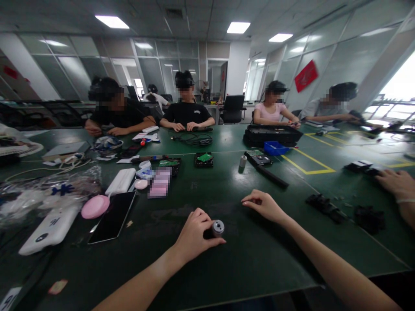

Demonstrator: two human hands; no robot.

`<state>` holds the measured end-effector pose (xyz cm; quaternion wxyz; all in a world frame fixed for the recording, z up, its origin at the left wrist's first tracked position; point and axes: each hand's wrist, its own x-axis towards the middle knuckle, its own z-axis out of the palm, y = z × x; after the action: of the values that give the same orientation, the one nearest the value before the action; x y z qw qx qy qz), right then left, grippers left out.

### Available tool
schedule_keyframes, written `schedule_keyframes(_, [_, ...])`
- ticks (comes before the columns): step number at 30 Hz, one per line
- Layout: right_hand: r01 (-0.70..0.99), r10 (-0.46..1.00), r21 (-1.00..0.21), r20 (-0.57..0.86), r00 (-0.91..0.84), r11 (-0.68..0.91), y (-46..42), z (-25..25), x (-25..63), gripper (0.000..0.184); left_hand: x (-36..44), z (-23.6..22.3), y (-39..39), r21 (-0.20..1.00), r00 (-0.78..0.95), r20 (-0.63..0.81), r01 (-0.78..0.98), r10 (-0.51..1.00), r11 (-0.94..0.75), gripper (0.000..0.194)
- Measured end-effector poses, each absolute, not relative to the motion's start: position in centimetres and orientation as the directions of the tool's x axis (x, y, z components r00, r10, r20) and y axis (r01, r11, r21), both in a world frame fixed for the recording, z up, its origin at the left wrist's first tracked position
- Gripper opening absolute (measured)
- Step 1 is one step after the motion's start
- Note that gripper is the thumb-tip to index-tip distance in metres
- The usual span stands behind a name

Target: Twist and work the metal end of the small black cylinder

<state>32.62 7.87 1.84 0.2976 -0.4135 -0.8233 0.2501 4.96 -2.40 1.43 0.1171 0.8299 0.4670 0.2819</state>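
Observation:
My left hand [194, 231] is closed around a small silver cylindrical motor [218, 227], near the front of the green table. Its fingers are at the motor's far side and its thumb passes in front. The motor's round end, with small holes in it, faces up. To the right, my right hand [264, 205] hovers low over the table, apart from the motor. Its thumb and index finger come together at the tips; anything between them is too small to make out. Farther back stands a second silver cylinder [243, 161].
On the left lie a dark phone [113, 217], a pink round case [95, 207], a white power bank [50, 229] and plastic bags. Circuit boards and a blue tray [275, 148] sit farther back. A co-worker's hand [397, 183] is at right, beside black parts [369, 218].

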Motion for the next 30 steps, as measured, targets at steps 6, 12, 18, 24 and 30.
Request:
schedule_keyframes(6, [0.316,0.738,-0.727,0.375,-0.561,0.610,3.3,3.1,27.1,0.022,5.0,1.1,-2.2,0.458,0.399,0.372,0.707,0.838,-0.539,0.033])
schedule_keyframes(12, [0.283,0.643,-0.681,0.356,-0.678,0.675,2.6,4.1,25.3,0.017,4.9,0.9,-2.2,0.452,0.399,0.383,0.705,0.833,-0.546,0.033])
schedule_keyframes(18, [0.298,0.581,-0.639,0.291,-0.760,0.709,3.1,4.9,24.7,0.016,4.9,0.8,-2.2,0.449,0.393,0.378,0.713,0.838,-0.538,0.035])
schedule_keyframes(24, [0.290,0.581,-0.657,0.278,-0.765,0.696,3.4,4.9,24.5,0.016,4.9,0.8,-2.3,0.440,0.394,0.376,0.721,0.838,-0.536,0.033])
schedule_keyframes(30, [0.244,0.619,-0.780,0.223,-0.753,0.576,3.0,4.3,24.7,0.022,4.8,0.7,-2.2,0.433,0.404,0.380,0.717,0.832,-0.546,0.034])
